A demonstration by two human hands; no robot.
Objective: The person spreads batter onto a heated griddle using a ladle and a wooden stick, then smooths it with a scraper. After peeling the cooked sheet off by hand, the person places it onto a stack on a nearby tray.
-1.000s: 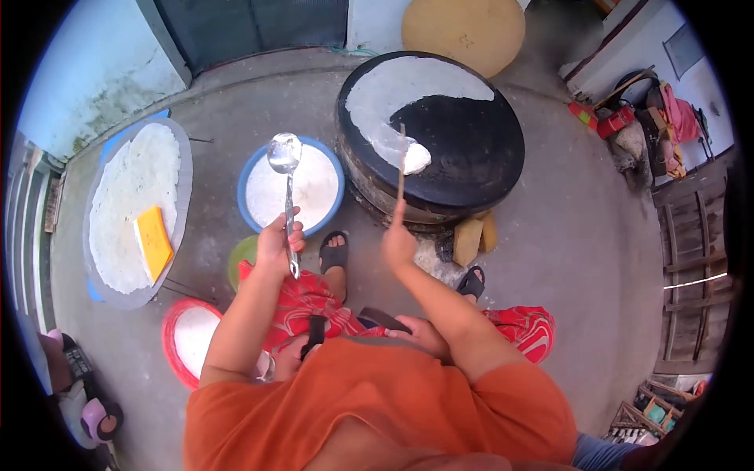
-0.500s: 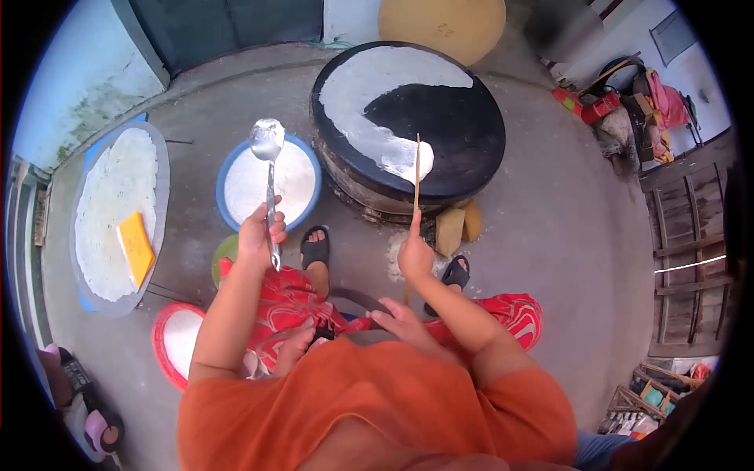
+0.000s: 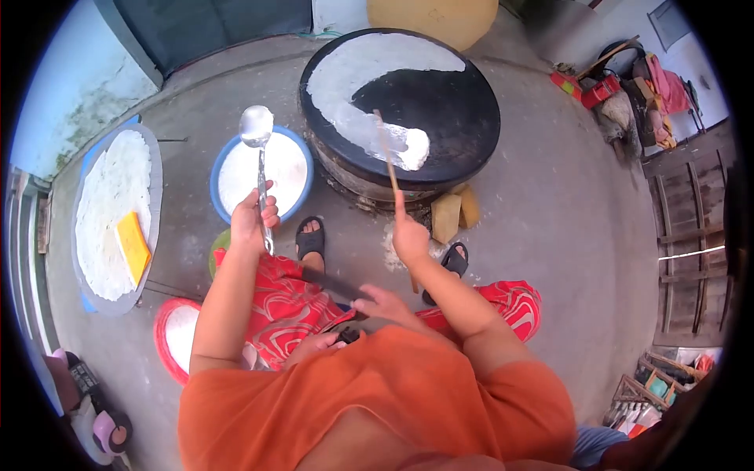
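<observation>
My left hand is closed around the handle of a metal ladle. Its bowl, coated in white, hangs above a blue-rimmed basin of white batter. In my right hand is a thin wooden stick. The stick's upper end overlaps pale batter spread in a C-shaped band on a round black griddle; whether it touches cannot be told. A thick white blob lies at the band's near end.
Another person's hand is by my lap, near a dark strap. A round tray at left carries a white sheet and yellow block. A red basin stands near my left leg. Yellowish blocks sit by the griddle.
The stick has tilted, its upper end going left, while the thick batter blob's outline has shifted. The whole view has moved slightly. The hand at my lap has shifted left with the strap.
</observation>
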